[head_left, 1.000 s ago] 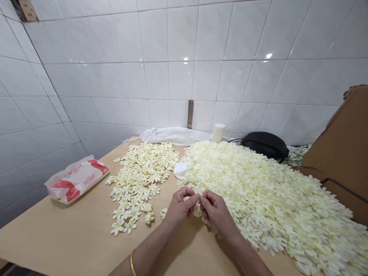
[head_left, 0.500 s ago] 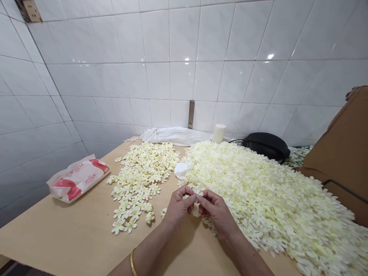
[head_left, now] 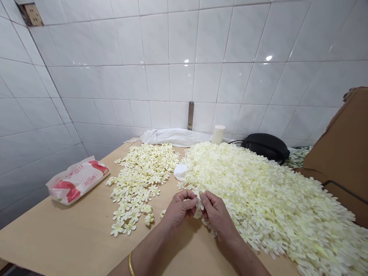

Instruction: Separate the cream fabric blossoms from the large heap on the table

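Tiles [head_left: 181, 42] cover the upper half of the frame. Below spreads a tan tabletop [head_left: 66, 237]. A broad heap of pale flowers [head_left: 273, 199] fills the lower right, beside brown cardboard [head_left: 339, 153] at the right edge. A smaller flower pile [head_left: 143, 168] lies left of centre, with a white-and-red packet [head_left: 77, 179] farther left. At lower centre, the left hand [head_left: 178, 210] and right hand [head_left: 217, 214] nearly meet, fingers curled, thumbs pressed toward forefingers. A gold bangle [head_left: 130, 263] shows at the bottom edge, left of centre. Between the fingertips they pinch a flower piece [head_left: 201, 205], partly hidden.
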`<state>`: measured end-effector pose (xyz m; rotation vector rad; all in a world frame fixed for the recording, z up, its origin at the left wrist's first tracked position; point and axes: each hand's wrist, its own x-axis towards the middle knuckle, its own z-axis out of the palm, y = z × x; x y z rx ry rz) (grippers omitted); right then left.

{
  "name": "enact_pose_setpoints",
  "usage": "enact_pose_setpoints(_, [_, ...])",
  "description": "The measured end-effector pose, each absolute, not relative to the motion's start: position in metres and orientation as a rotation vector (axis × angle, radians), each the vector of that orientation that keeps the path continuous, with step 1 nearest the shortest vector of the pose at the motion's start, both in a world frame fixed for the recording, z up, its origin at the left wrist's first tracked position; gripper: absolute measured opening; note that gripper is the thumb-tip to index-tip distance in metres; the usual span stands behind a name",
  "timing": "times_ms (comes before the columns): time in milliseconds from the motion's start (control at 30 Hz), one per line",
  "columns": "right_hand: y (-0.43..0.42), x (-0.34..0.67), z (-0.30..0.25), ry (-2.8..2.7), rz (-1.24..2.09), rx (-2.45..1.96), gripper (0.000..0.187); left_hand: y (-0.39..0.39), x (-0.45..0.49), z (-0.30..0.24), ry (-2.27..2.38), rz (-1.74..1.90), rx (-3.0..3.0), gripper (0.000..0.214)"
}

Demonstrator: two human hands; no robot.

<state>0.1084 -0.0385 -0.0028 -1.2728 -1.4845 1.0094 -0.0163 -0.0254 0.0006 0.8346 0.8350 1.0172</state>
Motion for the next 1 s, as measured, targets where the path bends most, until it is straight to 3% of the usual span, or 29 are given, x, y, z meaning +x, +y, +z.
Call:
enact_pose_setpoints(333, [-0.0385, 0.1089, -0.0009, -1.507, 0.755, -1.418, 0.05, -0.0262, -0.0135, 0.0004, 0.919, 1.064, 1.029, 0.042])
enact_pose_setpoints(600, [-0.0398, 0.1095, 0.0025, -1.346, 1.061, -1.259, 0.041, -0.0263, -0.0158, 0.0024, 0.969, 1.074, 1.069, 0.036])
enact_pose_setpoints(833, [-0.0421, 0.1168, 0.0027, -1.43, 0.461, -1.406, 0.026, -0.024, -0.0178, 0.0019, 1.004, 1.169, 1.046, 0.036])
enact_pose_setpoints(1000, [-0.0436, 0.1127, 0.0031, -1.438, 0.587, -1.334, 0.034, -0.0262, -0.0175, 0.0045, 0.996, 1.185, 1.08, 0.033])
